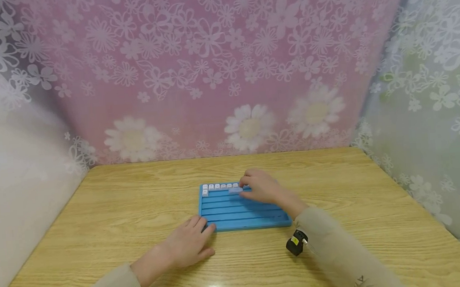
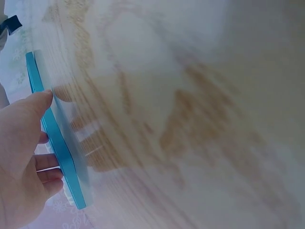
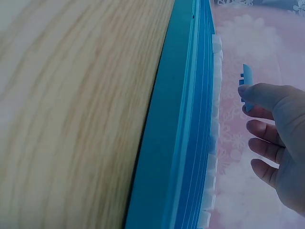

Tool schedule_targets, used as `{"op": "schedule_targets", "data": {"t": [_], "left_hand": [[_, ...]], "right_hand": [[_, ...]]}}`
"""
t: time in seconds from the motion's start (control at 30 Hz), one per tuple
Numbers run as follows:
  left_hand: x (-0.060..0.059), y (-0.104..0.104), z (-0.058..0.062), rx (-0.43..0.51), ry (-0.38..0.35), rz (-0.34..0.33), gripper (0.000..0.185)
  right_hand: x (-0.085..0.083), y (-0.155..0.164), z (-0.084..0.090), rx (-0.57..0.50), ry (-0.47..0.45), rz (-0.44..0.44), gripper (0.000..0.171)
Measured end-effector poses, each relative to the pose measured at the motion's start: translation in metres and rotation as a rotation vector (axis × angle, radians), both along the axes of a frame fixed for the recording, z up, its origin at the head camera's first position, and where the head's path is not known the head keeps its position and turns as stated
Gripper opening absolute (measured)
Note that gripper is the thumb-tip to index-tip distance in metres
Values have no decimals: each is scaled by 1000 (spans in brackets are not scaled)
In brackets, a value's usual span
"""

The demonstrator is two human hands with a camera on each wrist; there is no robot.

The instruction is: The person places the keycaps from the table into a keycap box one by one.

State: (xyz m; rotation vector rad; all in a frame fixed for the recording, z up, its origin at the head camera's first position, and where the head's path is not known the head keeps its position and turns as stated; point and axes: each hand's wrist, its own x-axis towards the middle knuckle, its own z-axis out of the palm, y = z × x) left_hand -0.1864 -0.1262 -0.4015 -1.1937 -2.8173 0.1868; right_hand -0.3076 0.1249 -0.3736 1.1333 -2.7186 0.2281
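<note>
Right hand [image 1: 262, 189] pinches blue keycap [image 3: 247, 85] above blue tray [image 1: 243, 211]; left hand [image 1: 189, 246] spread, touching tray's corner; no writing legible

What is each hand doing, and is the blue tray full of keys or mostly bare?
Blue tray: flat on the table, mostly bare.
White keycaps: lined along the far row.
Left hand: fingers straight, touching the tray's near corner.
Right hand: pinching a blue keycap over the far row.
</note>
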Motion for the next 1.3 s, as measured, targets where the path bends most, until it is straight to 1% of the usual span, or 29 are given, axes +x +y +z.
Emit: {"op": "schedule_targets", "data": {"t": [0.2,0.37,0.5,0.7,0.93,1.1,1.3], "left_hand": [[-1,0,-1,0,27,-8,57],[0,0,-1,-14,28,-8,58],[0,0,1,-18,32,-11,58],[-1,0,-1,-19,61,-19,59],[-2,1,-1,-26,68,-18,59],[-2,2,-1,-33,73,-14,59],[-2,1,-2,-40,84,-13,61]], "right_hand": [[-2,-14,-1,7,-29,-8,22],[-4,-23,-4,27,-52,-24,21],[-7,-28,-8,43,-52,-31,21],[-7,-38,-6,63,-82,-47,23],[-9,-47,-6,80,-103,-60,24],[-10,-51,-8,85,-107,-74,23],[-10,-55,-9,116,-90,-85,23]]}}
